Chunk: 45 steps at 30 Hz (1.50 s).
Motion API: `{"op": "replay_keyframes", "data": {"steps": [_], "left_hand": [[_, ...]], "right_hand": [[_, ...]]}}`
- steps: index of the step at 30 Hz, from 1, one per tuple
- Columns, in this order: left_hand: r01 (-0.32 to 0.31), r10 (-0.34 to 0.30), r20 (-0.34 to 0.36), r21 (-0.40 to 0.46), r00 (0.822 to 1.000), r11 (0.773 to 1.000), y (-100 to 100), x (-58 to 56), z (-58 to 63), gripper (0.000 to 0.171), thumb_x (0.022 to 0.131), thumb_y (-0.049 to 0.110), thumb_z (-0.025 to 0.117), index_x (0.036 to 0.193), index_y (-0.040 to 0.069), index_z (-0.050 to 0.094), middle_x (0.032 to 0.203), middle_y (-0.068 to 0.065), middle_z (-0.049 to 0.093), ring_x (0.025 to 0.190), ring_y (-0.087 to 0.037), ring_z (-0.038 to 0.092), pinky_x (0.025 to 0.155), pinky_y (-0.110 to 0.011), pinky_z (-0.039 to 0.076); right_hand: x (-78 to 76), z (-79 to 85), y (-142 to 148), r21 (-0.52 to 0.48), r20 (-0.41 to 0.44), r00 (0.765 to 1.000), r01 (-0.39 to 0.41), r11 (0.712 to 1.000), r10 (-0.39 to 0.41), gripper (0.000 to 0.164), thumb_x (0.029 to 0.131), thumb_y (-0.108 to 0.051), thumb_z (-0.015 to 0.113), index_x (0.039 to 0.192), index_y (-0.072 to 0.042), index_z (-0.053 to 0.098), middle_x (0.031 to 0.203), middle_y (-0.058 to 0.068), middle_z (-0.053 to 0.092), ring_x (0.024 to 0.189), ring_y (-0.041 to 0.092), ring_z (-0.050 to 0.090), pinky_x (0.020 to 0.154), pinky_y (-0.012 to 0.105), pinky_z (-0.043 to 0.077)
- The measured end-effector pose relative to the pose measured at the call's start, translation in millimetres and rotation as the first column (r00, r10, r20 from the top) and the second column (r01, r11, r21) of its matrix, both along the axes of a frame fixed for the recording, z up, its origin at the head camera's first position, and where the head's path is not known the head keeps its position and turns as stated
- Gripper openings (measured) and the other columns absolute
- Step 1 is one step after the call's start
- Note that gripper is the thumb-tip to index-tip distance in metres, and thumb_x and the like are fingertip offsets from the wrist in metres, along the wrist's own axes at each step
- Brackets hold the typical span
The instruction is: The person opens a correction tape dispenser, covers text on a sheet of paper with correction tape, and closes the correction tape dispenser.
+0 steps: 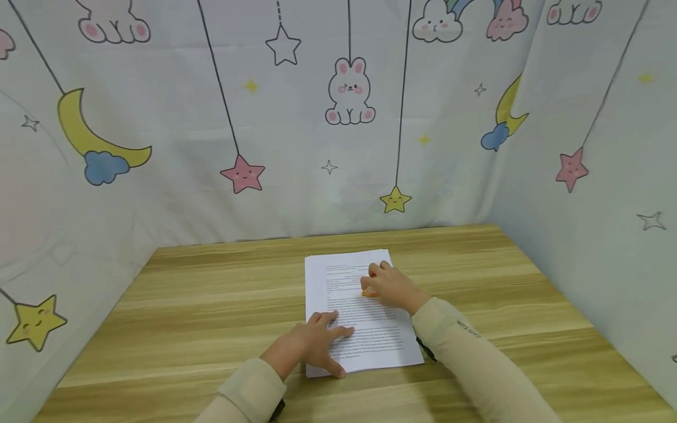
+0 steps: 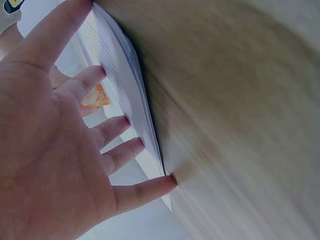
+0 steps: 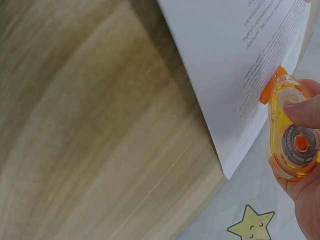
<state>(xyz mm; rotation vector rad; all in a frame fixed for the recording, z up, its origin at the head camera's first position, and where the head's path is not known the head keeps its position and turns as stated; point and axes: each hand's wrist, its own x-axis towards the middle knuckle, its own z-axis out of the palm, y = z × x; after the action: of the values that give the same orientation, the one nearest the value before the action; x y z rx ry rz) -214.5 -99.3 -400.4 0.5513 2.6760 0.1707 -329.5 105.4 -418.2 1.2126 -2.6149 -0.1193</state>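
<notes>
A stack of printed paper sheets (image 1: 316, 294) lies on the wooden table in the head view. My left hand (image 1: 312, 342) rests on its lower left part, fingers straight and spread, with the thumb by the bottom edge. In the left wrist view the fingertips (image 2: 132, 145) sit along the stack's edge. My right hand (image 1: 394, 288) grips a clear orange correction tape dispenser (image 3: 299, 145) over the upper right of the page. The thumb lies on the dispenser's side, and its orange tip is right at the printed lines in the right wrist view.
The wooden table (image 1: 211, 311) extends around the stack on all sides. A white curtain (image 1: 296, 123) printed with stars, moons and bunnies rises behind the table and along both sides. Long pale sleeves (image 1: 476, 358) cover both forearms.
</notes>
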Motion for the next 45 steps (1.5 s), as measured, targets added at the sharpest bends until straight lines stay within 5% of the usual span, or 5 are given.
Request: {"op": "replay_keyframes", "data": {"steps": [8,16,26,36,45], "left_hand": [[0.003,-0.003,0.007,-0.007,1.000,1.000,1,0.5,0.3,0.080,0.069,0.057,0.071,0.138,0.037,0.038,0.150,-0.007,0.023,0.136,-0.031,0.025,0.100,-0.059,0.033],[-0.001,0.000,0.005,0.015,1.000,1.000,1,1.4,0.7,0.080,0.069,0.054,0.073,0.138,0.035,0.039,0.150,-0.008,0.023,0.136,-0.032,0.025,0.101,-0.059,0.031],[-0.026,0.026,0.031,0.021,0.999,0.999,4,2.1,2.1,0.073,0.075,0.058,0.065,0.139,0.032,0.039,0.151,-0.009,0.021,0.138,-0.033,0.022,0.104,-0.057,0.028],[-0.021,0.022,-0.010,0.034,1.000,0.999,8,3.1,-2.3,0.075,0.075,0.055,0.067,0.140,0.031,0.037,0.149,-0.012,0.023,0.137,-0.036,0.022,0.108,-0.057,0.022],[-0.029,0.029,0.000,0.017,1.000,0.999,8,3.6,0.6,0.076,0.074,0.055,0.068,0.139,0.032,0.038,0.150,-0.011,0.022,0.136,-0.034,0.023,0.102,-0.054,0.035]], "right_hand": [[-2.7,-4.1,9,-0.160,0.102,0.995,0.017,0.987,-0.001,0.016,0.084,-0.009,0.063,0.096,-0.021,0.064,0.093,0.003,0.052,0.079,0.018,0.043,0.069,0.030,0.040],[-5.3,-8.1,32,-0.457,0.267,0.962,0.178,0.871,-0.057,0.025,0.081,0.001,0.061,0.094,-0.019,0.066,0.091,0.003,0.055,0.082,0.018,0.044,0.073,0.031,0.035],[5.8,-0.1,43,-0.397,0.332,0.940,0.218,0.891,-0.082,0.025,0.083,-0.002,0.062,0.100,-0.018,0.067,0.090,0.002,0.054,0.078,0.015,0.041,0.069,0.027,0.032],[9.4,0.0,31,-0.360,0.262,0.962,0.167,0.918,-0.073,0.027,0.082,-0.002,0.064,0.108,-0.012,0.064,0.095,0.006,0.057,0.088,0.022,0.050,0.077,0.036,0.042],[8.2,-3.4,25,-0.331,0.193,0.979,0.127,0.935,-0.065,0.025,0.081,-0.001,0.065,0.101,-0.016,0.068,0.090,0.004,0.056,0.085,0.020,0.047,0.074,0.033,0.042]]}}
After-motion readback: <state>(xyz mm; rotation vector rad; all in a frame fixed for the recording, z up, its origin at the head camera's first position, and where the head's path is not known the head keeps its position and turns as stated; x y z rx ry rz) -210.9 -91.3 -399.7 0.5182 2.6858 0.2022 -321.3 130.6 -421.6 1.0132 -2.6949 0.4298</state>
